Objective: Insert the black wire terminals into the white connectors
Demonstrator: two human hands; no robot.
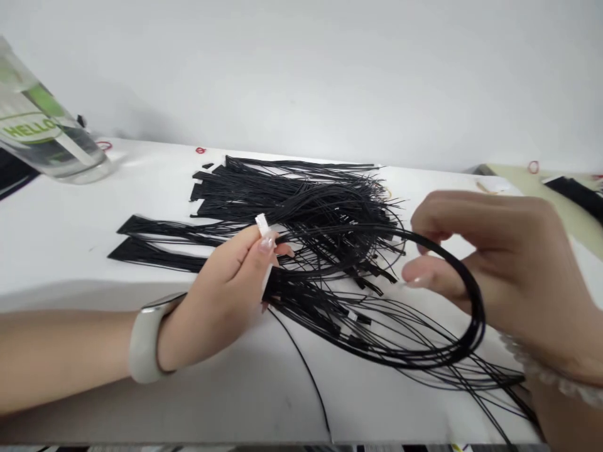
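Observation:
My left hand (226, 292), with a white watch band on the wrist, is closed on one end of a bundle of thin black wires (424, 358). The bundle bends in a loop out to the right and back. My right hand (494, 263) curls its fingers round the top of that loop, thumb and fingers pinched on the strands. Behind both hands a large pile of black wires (301, 201) lies spread on the white table (70, 251), some with flat black ends fanned to the left.
A clear plastic bottle with green lettering (42, 132) lies tilted at the far left. Small red rubber bands (200, 150) lie near the wall, another (533, 166) at the far right. A single loose wire (306, 370) runs toward the table's front edge.

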